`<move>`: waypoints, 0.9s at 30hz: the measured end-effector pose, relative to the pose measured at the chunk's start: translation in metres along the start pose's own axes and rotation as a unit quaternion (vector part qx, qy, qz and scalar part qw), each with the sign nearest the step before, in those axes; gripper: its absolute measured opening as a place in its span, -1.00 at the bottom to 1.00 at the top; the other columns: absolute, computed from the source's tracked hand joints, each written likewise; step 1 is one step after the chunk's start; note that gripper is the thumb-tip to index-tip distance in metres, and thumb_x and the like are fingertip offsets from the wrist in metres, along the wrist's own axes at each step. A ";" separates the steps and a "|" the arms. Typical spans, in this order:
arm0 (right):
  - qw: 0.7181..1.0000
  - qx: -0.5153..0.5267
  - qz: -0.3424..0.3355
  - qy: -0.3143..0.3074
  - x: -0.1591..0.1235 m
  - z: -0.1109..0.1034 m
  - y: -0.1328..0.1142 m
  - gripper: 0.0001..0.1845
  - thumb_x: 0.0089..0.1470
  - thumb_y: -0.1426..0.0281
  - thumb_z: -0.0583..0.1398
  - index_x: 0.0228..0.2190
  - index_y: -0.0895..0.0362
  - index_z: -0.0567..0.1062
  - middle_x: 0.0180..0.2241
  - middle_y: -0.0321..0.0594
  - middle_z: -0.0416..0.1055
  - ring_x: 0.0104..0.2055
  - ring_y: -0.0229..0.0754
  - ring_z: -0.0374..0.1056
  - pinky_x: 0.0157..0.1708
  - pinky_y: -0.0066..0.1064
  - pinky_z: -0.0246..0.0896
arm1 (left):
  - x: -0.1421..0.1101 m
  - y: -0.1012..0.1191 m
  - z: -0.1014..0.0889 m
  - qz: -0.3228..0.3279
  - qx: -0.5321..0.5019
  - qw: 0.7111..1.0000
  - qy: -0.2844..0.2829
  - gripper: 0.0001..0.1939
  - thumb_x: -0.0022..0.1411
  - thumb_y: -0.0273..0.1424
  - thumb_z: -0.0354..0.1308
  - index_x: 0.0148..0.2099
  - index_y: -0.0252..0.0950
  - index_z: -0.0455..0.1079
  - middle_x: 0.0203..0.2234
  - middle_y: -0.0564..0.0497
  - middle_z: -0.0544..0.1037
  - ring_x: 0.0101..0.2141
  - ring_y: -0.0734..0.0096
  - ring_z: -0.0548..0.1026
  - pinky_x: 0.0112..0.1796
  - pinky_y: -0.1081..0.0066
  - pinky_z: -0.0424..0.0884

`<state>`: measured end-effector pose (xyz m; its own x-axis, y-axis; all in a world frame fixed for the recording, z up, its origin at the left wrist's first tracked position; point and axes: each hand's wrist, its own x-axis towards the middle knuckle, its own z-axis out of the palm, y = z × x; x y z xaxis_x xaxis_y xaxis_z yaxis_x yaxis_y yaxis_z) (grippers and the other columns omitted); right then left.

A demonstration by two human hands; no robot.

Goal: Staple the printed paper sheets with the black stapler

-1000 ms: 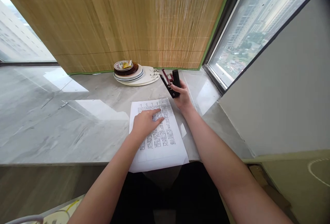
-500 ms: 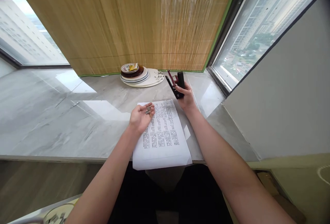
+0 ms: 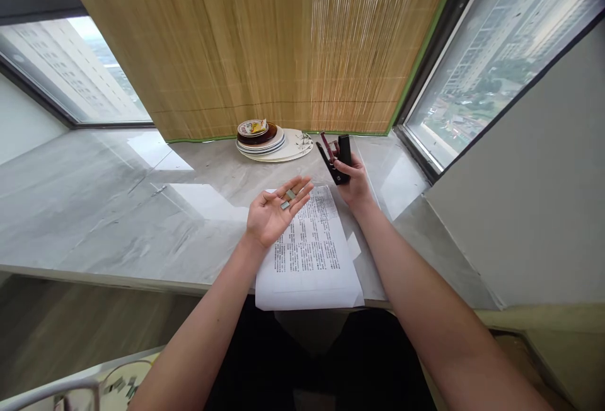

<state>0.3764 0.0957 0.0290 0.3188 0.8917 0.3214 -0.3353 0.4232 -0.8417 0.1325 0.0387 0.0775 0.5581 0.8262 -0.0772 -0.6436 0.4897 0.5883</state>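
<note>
My left hand [image 3: 270, 217] is palm up above the paper, fingers stretched out. Two short strips of grey staples [image 3: 285, 205] rest on its fingers, held there without being gripped. My right hand [image 3: 353, 183] is closed around a black stapler [image 3: 345, 152], which is swung apart so that its dark red inner part sticks up between the black base and the cover. Printed paper [image 3: 309, 288], seemingly more than one sheet, lies below my left hand on the marble-patterned counter [image 3: 208, 244]. Its near end hangs over the counter's edge, and its upper left is hidden by the hand.
Stacked plates and small dishes [image 3: 265, 149] stand at the back, before a bamboo blind [image 3: 246, 45]. At bottom left, a container [image 3: 127, 379] holds several small grey pieces. A wall [image 3: 534, 209] bounds the right side.
My left hand has lifted off the paper and turned palm up, its fingers opening out flat to show the staples. The right hand still holds the stapler apart. The view has swung left.
</note>
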 end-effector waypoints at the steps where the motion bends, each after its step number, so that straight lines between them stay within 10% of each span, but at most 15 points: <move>1: 1.000 0.001 -0.001 -0.004 0.000 0.000 0.000 -0.63 -0.08 0.26 0.45 -0.15 -0.10 0.64 -0.07 -0.28 0.62 0.04 -0.01 0.49 0.09 -0.08 0.41 | 0.001 0.000 -0.001 0.000 -0.010 1.000 0.012 -0.44 0.27 -0.50 -0.03 0.28 -0.48 0.42 0.17 -0.31 0.56 0.22 0.03 0.54 0.16 0.16 0.57; 6: 1.000 0.029 0.000 -0.012 0.001 -0.001 0.001 -0.64 -0.10 0.31 0.46 -0.18 -0.10 0.66 -0.11 -0.31 0.63 -0.03 -0.06 0.51 0.08 -0.12 0.41 | 0.013 -0.001 -0.007 0.037 -0.027 0.996 0.072 -0.64 0.40 -0.65 -0.08 0.06 -0.39 0.49 -0.18 -0.13 0.58 -0.36 0.56 0.52 -0.29 0.56 0.51; 12: 0.999 0.038 0.013 -0.003 0.000 0.002 -0.002 -0.60 -0.17 0.32 0.48 -0.19 -0.07 0.67 -0.10 -0.32 0.64 -0.02 -0.04 0.52 0.08 -0.14 0.41 | 0.024 0.035 -0.028 0.163 0.194 0.957 0.142 -0.78 0.50 -0.55 -0.03 -0.01 -0.32 0.44 -0.35 0.03 0.46 -0.54 0.59 0.25 -0.49 0.56 0.23; 15: 1.000 0.023 0.017 0.003 -0.001 0.003 -0.004 -0.58 -0.17 0.30 0.48 -0.17 -0.06 0.67 -0.08 -0.30 0.64 0.01 -0.01 0.52 0.09 -0.12 0.42 | 0.021 0.073 -0.058 0.256 0.485 0.796 0.256 -0.83 0.50 -0.49 0.01 0.02 -0.25 0.40 -0.36 0.04 0.52 -0.50 0.46 0.31 -0.39 0.46 0.28; 19: 1.000 0.015 0.023 0.004 -0.003 0.004 -0.005 -0.55 -0.20 0.31 0.48 -0.16 -0.05 0.66 -0.06 -0.27 0.64 0.05 0.02 0.53 0.11 -0.09 0.42 | 0.011 0.106 -0.104 0.234 0.748 0.572 0.242 -0.82 0.44 -0.48 0.04 -0.05 -0.26 0.46 -0.26 -0.09 0.65 -0.21 0.17 0.52 -0.04 0.24 0.40; 27: 0.999 0.017 0.028 -0.008 -0.004 0.006 -0.004 -0.50 -0.24 0.33 0.50 -0.15 -0.03 0.68 -0.05 -0.28 0.66 0.05 0.01 0.54 0.14 -0.13 0.41 | 0.013 0.101 -0.142 0.238 0.820 0.486 0.188 -0.58 0.32 -0.59 -0.02 0.05 -0.31 0.60 -0.17 -0.16 0.69 -0.06 0.08 0.59 0.12 0.17 0.40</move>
<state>0.3712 0.0913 0.0340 0.2841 0.9166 0.2814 -0.3822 0.3774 -0.8435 -0.0001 0.1383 0.0219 0.2167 0.8809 0.4207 0.8019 -0.4064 0.4380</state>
